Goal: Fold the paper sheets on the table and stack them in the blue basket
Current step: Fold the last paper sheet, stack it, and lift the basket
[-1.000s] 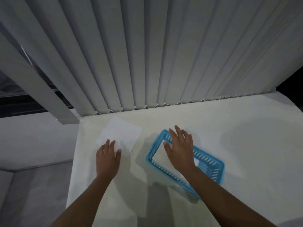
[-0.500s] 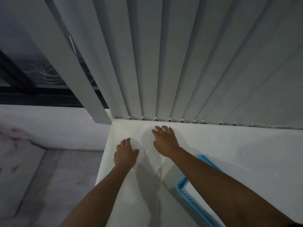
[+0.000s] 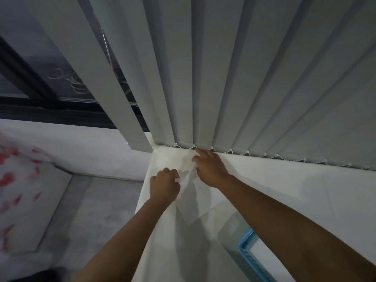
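Note:
A white paper sheet (image 3: pixel 198 204) lies at the far left corner of the white table (image 3: pixel 295 190). My left hand (image 3: pixel 163 186) is curled at the sheet's left edge, fingers pinching the paper. My right hand (image 3: pixel 210 166) rests on the sheet's far part, its fingertips reaching the foot of the blinds. The blue basket (image 3: pixel 247 249) shows only a corner at the lower right, under my right forearm, with white paper (image 3: pixel 264 253) inside it.
Grey vertical blinds (image 3: pixel 223 78) hang along the table's far edge. The table's left edge (image 3: pixel 142 196) drops to a grey floor (image 3: pixel 91 210). A white cloth with red marks (image 3: pixel 18 180) lies at the far left.
My right hand left the basket and went to the sheet at the far left corner. My left hand curled onto the sheet's edge. The view swung left, pushing the basket to the lower right.

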{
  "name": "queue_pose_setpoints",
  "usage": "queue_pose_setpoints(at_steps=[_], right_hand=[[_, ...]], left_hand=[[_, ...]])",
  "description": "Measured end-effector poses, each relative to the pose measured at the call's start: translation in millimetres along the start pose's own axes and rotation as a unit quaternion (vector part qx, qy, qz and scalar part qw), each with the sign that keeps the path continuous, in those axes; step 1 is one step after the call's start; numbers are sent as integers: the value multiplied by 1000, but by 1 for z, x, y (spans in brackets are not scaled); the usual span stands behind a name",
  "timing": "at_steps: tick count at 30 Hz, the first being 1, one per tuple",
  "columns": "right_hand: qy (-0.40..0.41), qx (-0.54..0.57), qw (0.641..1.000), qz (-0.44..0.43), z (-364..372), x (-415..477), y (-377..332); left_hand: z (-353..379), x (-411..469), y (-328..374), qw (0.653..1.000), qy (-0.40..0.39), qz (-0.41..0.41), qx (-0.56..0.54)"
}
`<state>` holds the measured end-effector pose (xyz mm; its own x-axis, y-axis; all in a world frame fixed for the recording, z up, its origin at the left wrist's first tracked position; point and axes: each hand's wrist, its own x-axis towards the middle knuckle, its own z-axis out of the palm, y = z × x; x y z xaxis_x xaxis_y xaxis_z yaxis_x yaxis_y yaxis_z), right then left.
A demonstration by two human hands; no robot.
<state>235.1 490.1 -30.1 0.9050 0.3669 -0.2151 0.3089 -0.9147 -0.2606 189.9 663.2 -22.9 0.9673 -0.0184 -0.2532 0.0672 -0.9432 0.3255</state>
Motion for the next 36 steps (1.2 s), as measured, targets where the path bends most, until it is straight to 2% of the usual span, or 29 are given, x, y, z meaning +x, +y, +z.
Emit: queue_pose_setpoints(at_steps=[2, 4, 8, 11, 14, 16, 20, 25, 28, 32, 36], right_hand=[[43, -7, 999, -20, -5, -4, 0], [72, -18, 997, -24, -10, -14, 2], [64, -26, 997, -36, -10, -48, 15], [56, -47, 996, -46, 0, -78, 26], [-22, -63, 997, -37, 5, -101, 29], [-44, -61, 997, -19, 4, -108, 27], [-33, -64, 997, 5, 9, -103, 11], [-81, -82, 993, 28, 23, -93, -10], [-92, -80, 991, 51, 30, -94, -9], [-95, -68, 989, 87, 26, -97, 5], [-110, -64, 983, 135, 11, -99, 18]], left_hand=[[-4, -3, -2, 999, 25, 29, 9], [-5, -10, -5, 997, 15, 67, -26], [2, -39, -5, 987, -49, 133, -79], [14, -57, -10, 981, -82, 156, -77], [20, -67, -15, 981, -120, 138, -68], [21, -69, -10, 982, -124, 108, -89], [24, -60, 3, 987, -64, 45, -138], [27, -43, 18, 998, -18, 24, -49], [28, -31, 24, 998, -42, -2, -39], [31, -17, 26, 993, -116, -2, -35], [24, -14, 26, 981, -157, -13, -110]])
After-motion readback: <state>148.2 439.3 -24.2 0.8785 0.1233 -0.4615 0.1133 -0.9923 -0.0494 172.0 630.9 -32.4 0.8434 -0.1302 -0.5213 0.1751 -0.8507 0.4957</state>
